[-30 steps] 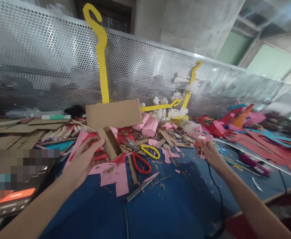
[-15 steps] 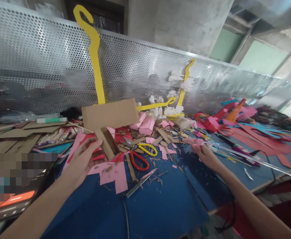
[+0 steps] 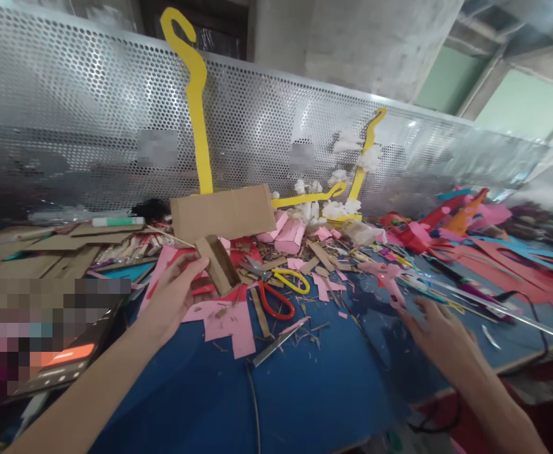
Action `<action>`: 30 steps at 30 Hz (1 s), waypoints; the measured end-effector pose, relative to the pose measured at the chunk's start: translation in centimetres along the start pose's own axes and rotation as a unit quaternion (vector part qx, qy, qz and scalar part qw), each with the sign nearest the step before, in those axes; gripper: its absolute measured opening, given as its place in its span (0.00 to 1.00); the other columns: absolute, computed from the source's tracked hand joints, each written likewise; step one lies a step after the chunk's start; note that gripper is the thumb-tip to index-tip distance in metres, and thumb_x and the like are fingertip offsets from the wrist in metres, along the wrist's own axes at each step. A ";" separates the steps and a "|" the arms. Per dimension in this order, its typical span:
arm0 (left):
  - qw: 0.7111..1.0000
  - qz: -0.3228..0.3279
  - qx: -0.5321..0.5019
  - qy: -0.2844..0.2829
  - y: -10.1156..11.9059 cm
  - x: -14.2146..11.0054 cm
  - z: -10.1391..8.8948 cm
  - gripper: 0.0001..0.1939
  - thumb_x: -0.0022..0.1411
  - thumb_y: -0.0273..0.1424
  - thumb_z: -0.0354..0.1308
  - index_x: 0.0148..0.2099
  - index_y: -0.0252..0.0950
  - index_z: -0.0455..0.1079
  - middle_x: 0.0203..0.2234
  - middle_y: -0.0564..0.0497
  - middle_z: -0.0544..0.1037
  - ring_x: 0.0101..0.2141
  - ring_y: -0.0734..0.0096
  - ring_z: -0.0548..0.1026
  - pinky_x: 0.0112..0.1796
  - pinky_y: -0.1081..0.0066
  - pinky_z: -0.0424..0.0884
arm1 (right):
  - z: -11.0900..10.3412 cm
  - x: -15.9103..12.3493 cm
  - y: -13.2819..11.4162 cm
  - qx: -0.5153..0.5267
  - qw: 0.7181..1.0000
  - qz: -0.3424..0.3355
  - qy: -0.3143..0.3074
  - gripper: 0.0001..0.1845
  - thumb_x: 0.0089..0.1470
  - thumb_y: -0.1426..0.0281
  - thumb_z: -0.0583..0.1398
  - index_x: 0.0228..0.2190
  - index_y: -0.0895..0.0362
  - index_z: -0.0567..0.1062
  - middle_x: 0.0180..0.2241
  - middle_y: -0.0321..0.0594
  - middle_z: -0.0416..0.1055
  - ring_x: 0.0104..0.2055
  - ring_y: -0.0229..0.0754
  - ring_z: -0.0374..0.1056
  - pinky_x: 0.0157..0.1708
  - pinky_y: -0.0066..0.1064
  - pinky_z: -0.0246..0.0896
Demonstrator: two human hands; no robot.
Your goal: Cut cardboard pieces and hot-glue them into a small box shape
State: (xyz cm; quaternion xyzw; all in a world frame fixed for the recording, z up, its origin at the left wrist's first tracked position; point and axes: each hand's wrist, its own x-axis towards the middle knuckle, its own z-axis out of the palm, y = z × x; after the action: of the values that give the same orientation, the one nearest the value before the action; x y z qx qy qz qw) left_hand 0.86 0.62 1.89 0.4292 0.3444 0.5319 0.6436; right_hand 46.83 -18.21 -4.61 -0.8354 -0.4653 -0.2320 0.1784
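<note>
My left hand [image 3: 176, 295] is closed on the edge of a small open cardboard box [image 3: 215, 268], thumb and fingers at its left side. On the table to the right lies a pink glue gun [image 3: 386, 280] with a small red light. My right hand [image 3: 439, 331] is just below its handle, fingers loosely bent and apart, with nothing visible in them. Between the hands rest scissors [image 3: 279, 306] with one red and one yellow handle. Below them is a metal blade [image 3: 276, 343], and pink cut paper [image 3: 226, 325] lies under the box.
A larger cardboard box [image 3: 224, 213] with a tall yellow paper hook [image 3: 198, 120] stands behind. Cardboard sheets [image 3: 44, 261] and a phone-like device [image 3: 68, 359] are at left. Red paper [image 3: 507, 271] and a clear rod [image 3: 517, 309] lie at right. A perforated metal panel [image 3: 267, 126] bounds the back.
My right hand has let go of the pink glue gun and drawn back toward me and to the right. My left hand keeps hold of the small cardboard box. The whole view has shifted slightly.
</note>
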 end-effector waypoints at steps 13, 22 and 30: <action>1.000 0.004 0.022 0.002 0.0 0.0 0.2 0.19 0.54 0.38 0.72 0.42 0.40 0.68 0.34 0.52 0.80 0.28 0.66 0.81 0.28 0.67 0.80 | -7.8 -1.5 -22.0 0.188 0.809 -0.512 -0.219 0.12 0.68 0.72 0.56 0.49 0.52 0.76 0.44 0.42 0.76 0.46 0.46 0.72 0.49 0.41 0.66; 0.999 0.024 0.009 0.022 0.0 1.1 -0.6 0.20 0.52 0.39 0.72 0.42 0.39 0.68 0.35 0.51 0.80 0.26 0.64 0.80 0.27 0.64 0.80 | -6.6 1.0 -27.0 0.111 0.871 -0.382 -0.288 0.13 0.67 0.66 0.56 0.34 0.58 0.78 0.36 0.44 0.77 0.38 0.47 0.74 0.36 0.34 0.63; 0.999 0.036 0.005 0.021 -0.4 1.3 -0.9 0.19 0.52 0.38 0.71 0.42 0.39 0.69 0.35 0.51 0.80 0.27 0.66 0.80 0.28 0.66 0.79 | -5.8 -1.1 -29.7 0.048 0.901 -0.319 -0.288 0.13 0.62 0.74 0.56 0.46 0.64 0.76 0.49 0.61 0.73 0.52 0.60 0.71 0.44 0.44 0.65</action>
State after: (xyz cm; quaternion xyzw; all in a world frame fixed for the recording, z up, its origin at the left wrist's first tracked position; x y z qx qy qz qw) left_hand 0.49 2.01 1.20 0.4335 0.3451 0.5617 0.6144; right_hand 19.51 -7.01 2.06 -0.6629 -0.7487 -0.0029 -0.0077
